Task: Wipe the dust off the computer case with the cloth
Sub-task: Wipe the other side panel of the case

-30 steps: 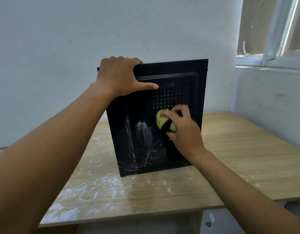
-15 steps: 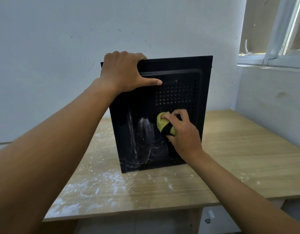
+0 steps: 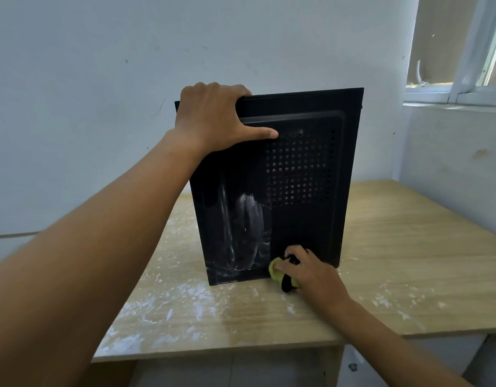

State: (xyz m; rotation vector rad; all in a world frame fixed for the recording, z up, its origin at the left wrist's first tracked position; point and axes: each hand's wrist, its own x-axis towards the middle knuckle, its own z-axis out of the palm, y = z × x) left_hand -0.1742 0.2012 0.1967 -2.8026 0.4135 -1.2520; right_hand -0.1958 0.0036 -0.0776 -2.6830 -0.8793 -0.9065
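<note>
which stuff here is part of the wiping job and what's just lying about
Job: computer case; cloth, gripped by the right hand; left hand holding the case's top edge.
Just there: table with white powder; window; wall.

Single head-worn camera looks forward and down, close over the table [image 3: 408, 247].

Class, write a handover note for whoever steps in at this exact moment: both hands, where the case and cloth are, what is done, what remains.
Left hand: grips the top edge of the computer case, steadying it upright on the table.
Right hand: holds the bunched cloth against the case's bottom edge.
Done: the panel's lower right looks clean.
Left: white dust smears on the panel's lower left need wiping.
</note>
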